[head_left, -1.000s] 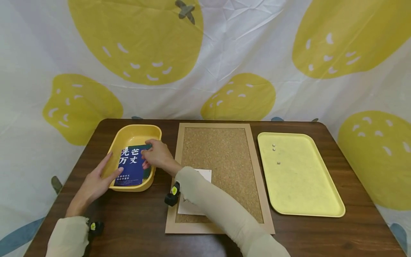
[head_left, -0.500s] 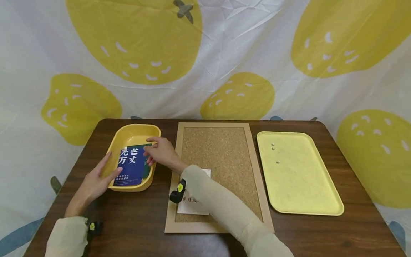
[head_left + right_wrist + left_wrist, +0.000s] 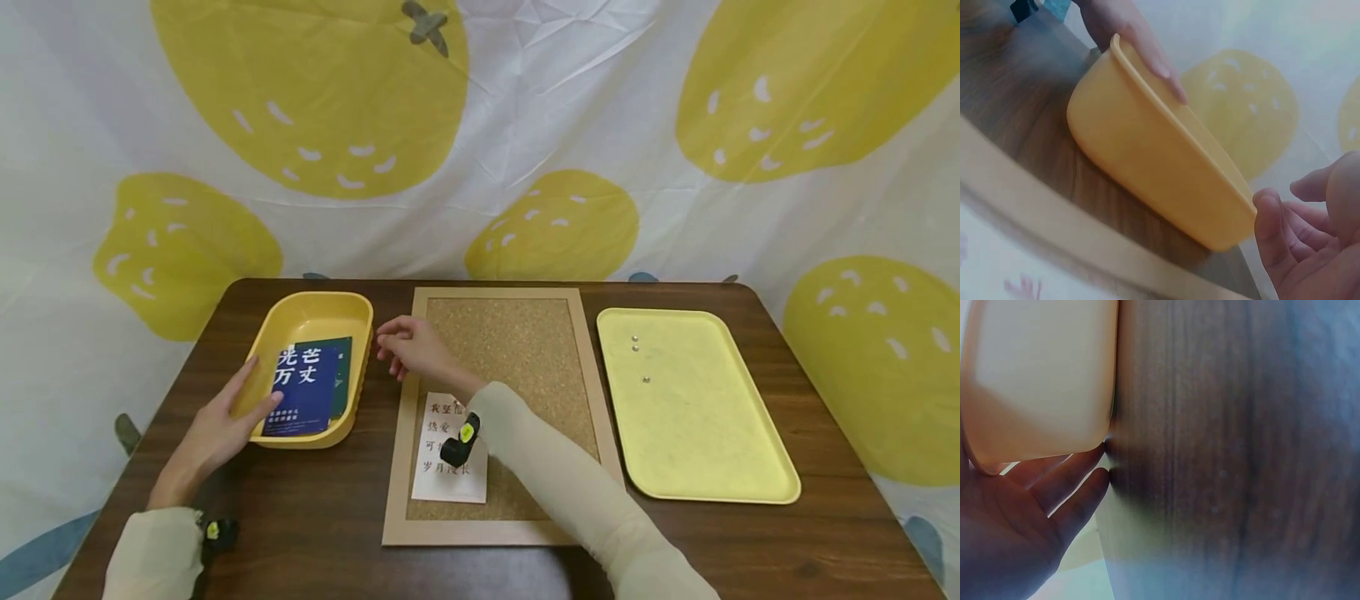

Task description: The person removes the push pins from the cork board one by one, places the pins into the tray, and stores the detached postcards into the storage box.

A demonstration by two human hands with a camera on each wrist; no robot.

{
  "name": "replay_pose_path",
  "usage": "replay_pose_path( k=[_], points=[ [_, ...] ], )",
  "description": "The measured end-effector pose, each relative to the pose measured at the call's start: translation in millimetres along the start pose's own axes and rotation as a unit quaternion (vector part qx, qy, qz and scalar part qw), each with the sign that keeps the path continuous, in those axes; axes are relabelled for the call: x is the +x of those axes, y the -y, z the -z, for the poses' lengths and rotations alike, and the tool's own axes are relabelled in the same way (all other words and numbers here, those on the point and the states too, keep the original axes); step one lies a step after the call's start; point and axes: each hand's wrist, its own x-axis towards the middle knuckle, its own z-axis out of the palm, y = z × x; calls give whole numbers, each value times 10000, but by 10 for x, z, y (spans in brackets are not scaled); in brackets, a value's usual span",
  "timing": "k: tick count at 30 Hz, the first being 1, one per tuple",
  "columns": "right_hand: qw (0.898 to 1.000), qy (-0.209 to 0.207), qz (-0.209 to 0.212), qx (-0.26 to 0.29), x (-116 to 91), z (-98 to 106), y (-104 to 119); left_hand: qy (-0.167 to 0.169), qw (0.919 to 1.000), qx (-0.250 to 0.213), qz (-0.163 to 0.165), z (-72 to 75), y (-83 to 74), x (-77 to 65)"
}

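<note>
My left hand (image 3: pixel 217 429) grips the near left wall of a yellow plastic tub (image 3: pixel 318 307), thumb over the rim and fingers outside; the left wrist view shows those fingers (image 3: pixel 1075 500) against the tub's outer side. Inside the tub lie a blue card (image 3: pixel 307 396) with white characters and, partly under it, a green card (image 3: pixel 342 367). My right hand (image 3: pixel 416 346) hovers between the tub and a framed corkboard (image 3: pixel 517 350), fingers loosely bent. In the right wrist view nothing shows between its thumb and fingers (image 3: pixel 1272 231).
A white card (image 3: pixel 450 483) with dark characters lies on the corkboard's lower left, partly hidden by the right wrist camera. At the right, a pale yellow tray (image 3: pixel 705 417) holds several small shiny pieces (image 3: pixel 647 380). A lemon-print cloth (image 3: pixel 555 225) hangs behind the dark wooden table (image 3: pixel 315 517).
My right hand has left the cards and moved right, out of the tub, toward the corkboard. Both cards stay in the tub, and more of the white card shows. My left hand keeps its place.
</note>
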Motion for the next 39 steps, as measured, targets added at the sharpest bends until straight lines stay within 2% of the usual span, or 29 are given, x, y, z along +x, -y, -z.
replay_pose_path(
  k=[7, 13, 24, 33, 39],
  points=[
    [9997, 203, 125, 11, -117, 241, -107, 14, 10000, -24, 55, -15, 18, 8],
    [9994, 338, 31, -68, -275, 424, -187, 46, 9999, -33, 122, -20, -2, 28],
    [9947, 726, -114, -713, -599, 745, -332, -23, 10000, 41, 32, -19, 4, 17],
    [9918, 781, -276, -977, -726, 809, -463, -30, 10000, 24, 27, -13, -3, 12],
    [9929, 698, -416, -863, -764, 807, -532, -37, 10000, 45, 7, -13, 3, 8]
  ],
)
